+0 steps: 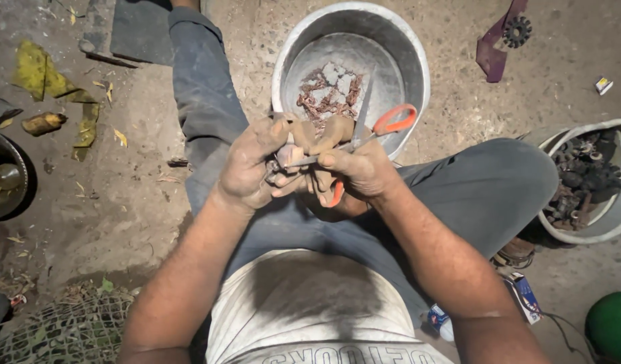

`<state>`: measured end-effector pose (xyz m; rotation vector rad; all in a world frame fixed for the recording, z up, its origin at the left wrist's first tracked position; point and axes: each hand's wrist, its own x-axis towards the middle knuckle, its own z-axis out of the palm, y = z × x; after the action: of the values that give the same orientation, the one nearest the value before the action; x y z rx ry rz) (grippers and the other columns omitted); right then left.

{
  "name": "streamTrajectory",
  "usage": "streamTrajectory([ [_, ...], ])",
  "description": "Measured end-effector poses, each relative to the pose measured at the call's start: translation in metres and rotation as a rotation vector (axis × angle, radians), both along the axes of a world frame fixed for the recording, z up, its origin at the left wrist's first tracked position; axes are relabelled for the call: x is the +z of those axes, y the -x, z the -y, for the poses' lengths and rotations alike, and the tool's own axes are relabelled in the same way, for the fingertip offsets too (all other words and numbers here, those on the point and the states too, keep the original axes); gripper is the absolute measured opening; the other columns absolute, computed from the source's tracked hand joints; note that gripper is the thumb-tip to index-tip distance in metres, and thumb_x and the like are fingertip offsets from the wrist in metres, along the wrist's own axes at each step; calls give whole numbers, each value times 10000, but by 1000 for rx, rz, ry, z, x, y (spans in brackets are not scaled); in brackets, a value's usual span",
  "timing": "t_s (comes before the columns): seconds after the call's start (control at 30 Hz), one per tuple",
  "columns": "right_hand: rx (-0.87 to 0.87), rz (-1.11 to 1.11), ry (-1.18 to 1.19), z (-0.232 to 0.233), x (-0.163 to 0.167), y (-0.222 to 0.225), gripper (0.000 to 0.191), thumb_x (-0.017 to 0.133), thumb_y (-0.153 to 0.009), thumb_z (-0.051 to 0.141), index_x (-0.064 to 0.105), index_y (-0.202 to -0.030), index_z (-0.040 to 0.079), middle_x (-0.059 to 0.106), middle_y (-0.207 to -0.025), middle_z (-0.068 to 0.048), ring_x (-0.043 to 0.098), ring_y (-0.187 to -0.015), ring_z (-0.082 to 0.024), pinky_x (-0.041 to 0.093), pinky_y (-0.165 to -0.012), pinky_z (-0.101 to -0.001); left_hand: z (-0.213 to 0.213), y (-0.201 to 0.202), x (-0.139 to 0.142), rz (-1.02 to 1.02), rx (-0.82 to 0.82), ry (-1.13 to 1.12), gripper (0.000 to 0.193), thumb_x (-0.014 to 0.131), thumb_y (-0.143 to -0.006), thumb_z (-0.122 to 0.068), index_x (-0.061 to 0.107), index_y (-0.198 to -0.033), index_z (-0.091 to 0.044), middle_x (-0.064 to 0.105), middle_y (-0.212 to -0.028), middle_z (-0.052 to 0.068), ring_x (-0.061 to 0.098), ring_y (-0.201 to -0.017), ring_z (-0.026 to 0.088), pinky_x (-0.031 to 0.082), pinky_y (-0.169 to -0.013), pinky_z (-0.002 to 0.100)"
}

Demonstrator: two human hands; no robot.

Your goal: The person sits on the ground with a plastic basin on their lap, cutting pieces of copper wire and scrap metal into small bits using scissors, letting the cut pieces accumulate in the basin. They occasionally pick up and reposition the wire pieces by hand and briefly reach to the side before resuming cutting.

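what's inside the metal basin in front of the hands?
The metal basin holds a small heap of reddish-brown scraps on its pale bottom. The right hand and orange-handled scissors cover the near rim, so whatever lies there is hidden.

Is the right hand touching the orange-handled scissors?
Touching. The head view shows the right hand wrapped around the scissors, fingers pressed against the blades, one orange handle loop sticking out above.

Both hands meet at centre, the left hand point(250, 165) beside the right hand point(354, 168), which grips scissors point(364, 131). Just beyond them sits a basin point(411, 54) with scraps point(327, 91) in it. A tub point(613, 226) lies far right, a gear point(517, 31) beyond.
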<state>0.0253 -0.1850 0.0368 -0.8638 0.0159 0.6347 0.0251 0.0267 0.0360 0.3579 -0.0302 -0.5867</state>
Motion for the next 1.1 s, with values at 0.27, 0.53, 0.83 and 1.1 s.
streamTrajectory([
  [0.27, -141, 699, 584, 4, -3, 4, 158, 752, -957, 5, 709, -1108, -11, 713, -1008, -102, 689, -933, -185, 556, -815, -339, 5, -2, -14, -279, 28, 103, 409, 427, -1115, -326, 586, -963, 18, 632, -831, 118, 518, -513, 137, 384, -393, 252],
  [0.53, -201, 1120, 596, -8, 25, -8, 153, 757, -922, -8, 722, -1070, -1, 709, -872, -100, 716, -795, -250, 561, -702, -341, 0, -5, -16, -225, -52, 91, 384, 434, -1157, -313, 613, -1005, -10, 615, -760, 90, 512, -496, 122, 392, -397, 252],
  [0.83, 39, 1168, 737, 10, 53, -16, 198, 716, -904, 121, 733, -1060, 0, 703, -877, -113, 680, -774, -270, 514, -719, -379, -1, -3, -8, -11, 16, -437, 382, 597, -1122, -308, 673, -959, 29, 622, -718, 49, 505, -483, 77, 370, -398, 220],
  [1.1, 150, 1193, 906, 13, 59, -14, 286, 683, -788, 242, 669, -982, 32, 622, -795, -105, 632, -735, -307, 500, -726, -421, 7, -5, 1, 158, 191, -880, 261, 654, -1036, -237, 720, -1063, 14, 734, -913, 58, 656, -790, 111, 549, -734, 269],
])
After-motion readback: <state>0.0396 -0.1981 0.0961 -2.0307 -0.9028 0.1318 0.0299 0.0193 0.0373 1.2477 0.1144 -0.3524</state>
